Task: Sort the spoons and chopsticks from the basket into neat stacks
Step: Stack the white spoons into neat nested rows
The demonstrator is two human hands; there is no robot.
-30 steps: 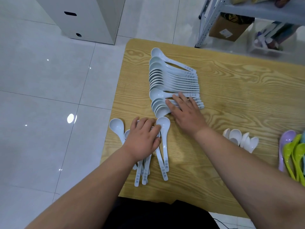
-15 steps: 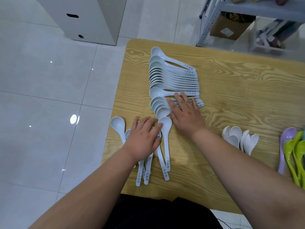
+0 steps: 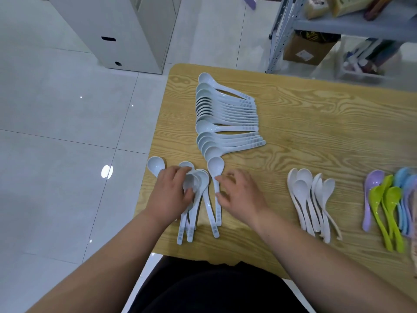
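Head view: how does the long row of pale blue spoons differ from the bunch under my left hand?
The long row lies fanned evenly, handles pointing right; the near bunch crosses loosely, handles toward you. The long row is untouched; the left hand grips the near bunch. Both are pale blue spoons.
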